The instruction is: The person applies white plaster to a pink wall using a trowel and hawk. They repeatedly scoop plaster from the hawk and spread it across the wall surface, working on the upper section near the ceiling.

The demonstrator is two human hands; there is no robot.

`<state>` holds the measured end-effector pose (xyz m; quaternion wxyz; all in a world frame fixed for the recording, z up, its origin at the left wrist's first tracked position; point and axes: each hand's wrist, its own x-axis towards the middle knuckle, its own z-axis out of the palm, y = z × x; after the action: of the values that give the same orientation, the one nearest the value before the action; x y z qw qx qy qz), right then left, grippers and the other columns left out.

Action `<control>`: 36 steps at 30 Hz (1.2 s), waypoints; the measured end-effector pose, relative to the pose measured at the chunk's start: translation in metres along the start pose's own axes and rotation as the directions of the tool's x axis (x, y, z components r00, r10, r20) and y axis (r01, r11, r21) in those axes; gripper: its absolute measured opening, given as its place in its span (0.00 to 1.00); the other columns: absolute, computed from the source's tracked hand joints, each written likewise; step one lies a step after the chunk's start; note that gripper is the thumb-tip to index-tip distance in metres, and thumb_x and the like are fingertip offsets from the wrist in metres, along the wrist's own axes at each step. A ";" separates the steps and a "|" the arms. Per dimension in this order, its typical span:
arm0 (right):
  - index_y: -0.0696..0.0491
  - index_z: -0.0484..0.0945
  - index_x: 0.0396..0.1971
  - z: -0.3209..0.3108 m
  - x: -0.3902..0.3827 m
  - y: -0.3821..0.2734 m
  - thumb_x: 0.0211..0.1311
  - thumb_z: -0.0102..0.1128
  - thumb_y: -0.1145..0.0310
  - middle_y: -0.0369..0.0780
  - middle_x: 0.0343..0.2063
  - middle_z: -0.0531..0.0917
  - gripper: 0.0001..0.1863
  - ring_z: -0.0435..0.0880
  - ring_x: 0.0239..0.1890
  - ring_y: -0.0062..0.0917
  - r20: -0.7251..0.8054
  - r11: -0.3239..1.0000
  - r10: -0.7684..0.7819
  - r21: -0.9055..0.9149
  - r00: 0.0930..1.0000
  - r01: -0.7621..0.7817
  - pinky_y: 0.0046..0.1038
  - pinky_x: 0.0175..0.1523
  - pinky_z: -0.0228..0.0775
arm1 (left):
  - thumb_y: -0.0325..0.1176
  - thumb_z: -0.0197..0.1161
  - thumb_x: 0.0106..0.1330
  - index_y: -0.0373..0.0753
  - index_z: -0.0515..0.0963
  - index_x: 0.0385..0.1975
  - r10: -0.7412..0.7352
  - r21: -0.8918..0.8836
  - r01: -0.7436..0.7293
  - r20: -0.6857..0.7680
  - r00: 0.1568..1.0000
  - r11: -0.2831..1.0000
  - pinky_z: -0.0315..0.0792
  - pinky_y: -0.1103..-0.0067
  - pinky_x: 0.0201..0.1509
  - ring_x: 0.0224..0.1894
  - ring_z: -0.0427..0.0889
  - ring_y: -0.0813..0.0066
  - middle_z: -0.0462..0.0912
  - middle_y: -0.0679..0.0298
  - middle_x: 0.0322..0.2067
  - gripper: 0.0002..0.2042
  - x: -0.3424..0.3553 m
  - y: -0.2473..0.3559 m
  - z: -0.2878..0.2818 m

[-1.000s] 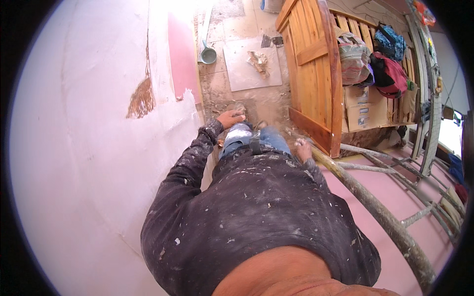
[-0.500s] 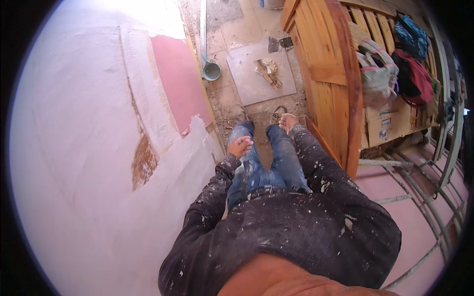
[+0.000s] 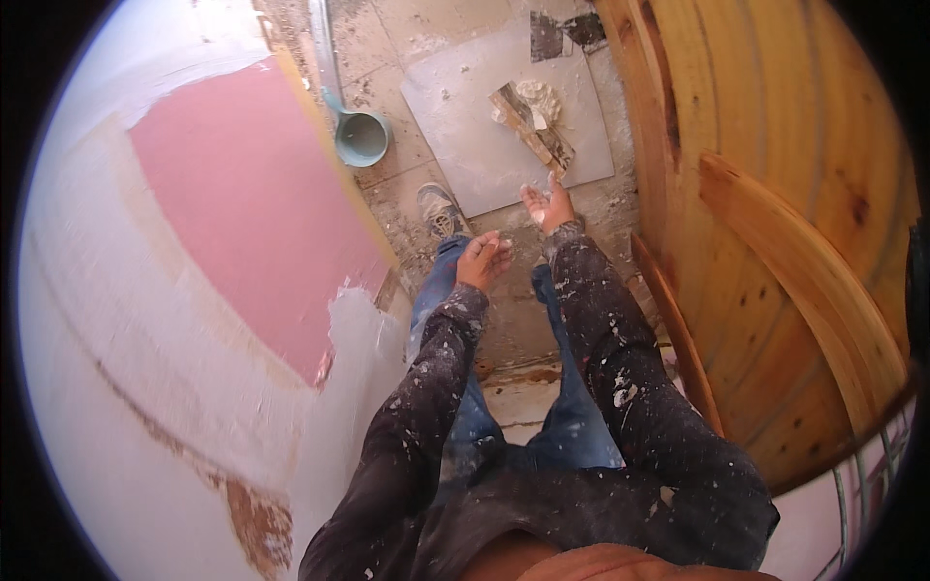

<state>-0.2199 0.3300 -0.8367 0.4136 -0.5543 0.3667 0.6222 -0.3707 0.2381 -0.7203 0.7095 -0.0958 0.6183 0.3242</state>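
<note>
My right hand reaches forward with its fingers apart and whitish smears on them, holding nothing. It is just short of a long, plaster-caked flat tool with a wooden-looking edge; its exact kind is unclear. The tool lies on a pale square board on the floor, beside a lump of white plaster. Lower and to the left, my left hand hangs in the air, fingers loosely bent and apart, with nothing seen in it.
At my left is a white-plastered wall with a bare pink patch. A light-blue dipper rests on the dusty tiles near its foot. Wooden furniture stands close on my right. My left shoe is beside the board.
I have bent down and moved forward; the board, dipper and pink patch look larger. My right hand has gone from loosely curled to outstretched, nearer the tool. The bags on the right left view.
</note>
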 end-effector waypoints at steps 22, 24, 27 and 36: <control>0.62 0.66 0.54 0.010 -0.042 -0.018 0.61 0.56 0.71 0.46 0.52 0.74 0.22 0.74 0.55 0.35 0.252 0.877 -0.365 -0.229 0.896 0.422 0.38 0.62 0.68 | 0.53 0.57 0.67 0.40 0.62 0.62 0.144 -0.076 -0.144 0.003 0.990 0.987 0.66 0.70 0.58 0.56 0.70 0.69 0.71 0.61 0.56 0.30 0.068 0.054 0.025; 0.62 0.69 0.52 0.015 -0.071 -0.019 0.61 0.56 0.72 0.45 0.49 0.76 0.20 0.76 0.53 0.34 0.316 0.851 -0.379 -0.249 0.870 0.462 0.36 0.60 0.69 | 0.55 0.55 0.68 0.41 0.62 0.62 0.117 -0.250 -0.097 0.067 0.991 0.964 0.65 0.68 0.59 0.57 0.69 0.69 0.71 0.62 0.57 0.30 0.069 0.055 0.030; 0.61 0.72 0.50 0.020 -0.103 -0.021 0.64 0.57 0.68 0.43 0.46 0.79 0.18 0.78 0.49 0.32 0.383 0.742 -0.401 -0.397 0.832 0.540 0.34 0.56 0.71 | 0.51 0.53 0.70 0.42 0.63 0.61 0.135 -0.340 -0.115 0.036 0.990 0.933 0.65 0.67 0.60 0.57 0.69 0.69 0.71 0.62 0.57 0.26 0.073 0.056 0.031; 0.51 0.64 0.60 -0.018 -0.125 -0.064 0.70 0.50 0.66 0.39 0.54 0.74 0.21 0.75 0.53 0.31 0.572 -0.083 -0.520 -0.773 0.635 0.629 0.35 0.57 0.70 | 0.44 0.47 0.74 0.37 0.63 0.61 0.360 -0.544 -0.275 0.054 0.931 0.793 0.65 0.64 0.64 0.59 0.71 0.62 0.72 0.57 0.57 0.22 0.071 0.098 0.009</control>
<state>-0.1482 0.3246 -0.7143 0.2274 -0.7506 -0.3804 0.4901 -0.4185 0.3430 -0.7594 0.6368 -0.1558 0.4556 0.6022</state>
